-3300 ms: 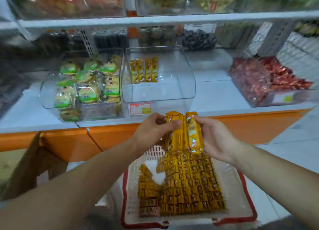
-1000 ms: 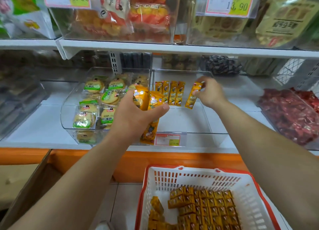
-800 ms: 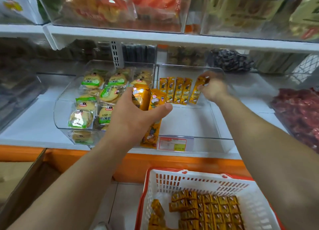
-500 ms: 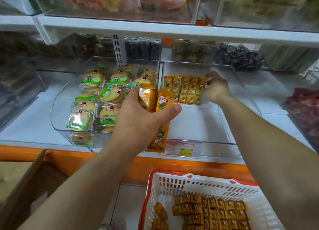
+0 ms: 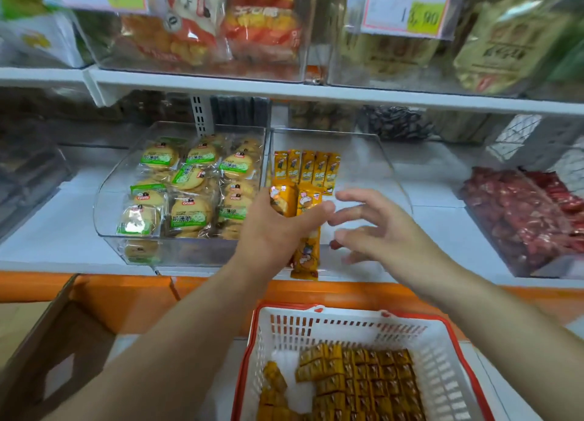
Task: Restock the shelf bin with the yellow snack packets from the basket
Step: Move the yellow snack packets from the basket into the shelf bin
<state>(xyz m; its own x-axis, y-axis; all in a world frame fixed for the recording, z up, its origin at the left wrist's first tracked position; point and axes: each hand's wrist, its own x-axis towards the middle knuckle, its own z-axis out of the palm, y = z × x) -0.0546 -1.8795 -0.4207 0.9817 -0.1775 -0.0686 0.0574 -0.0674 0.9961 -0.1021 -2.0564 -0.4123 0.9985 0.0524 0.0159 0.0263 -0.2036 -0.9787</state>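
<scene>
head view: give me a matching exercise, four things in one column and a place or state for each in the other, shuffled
Column one
1. left hand
2. right hand
3. basket
4. red-wrapped snacks

Column two
a. at the far right of the shelf
b. fingers spread, holding nothing
c. gripping yellow snack packets
d. below the shelf edge, nearest the camera

Pairs: 1-c, 2-b, 3-d, 4-a

The left hand gripped a bunch of yellow snack packets before the clear shelf bin; the right hand hovered beside them, fingers spread, above the basket.
</scene>
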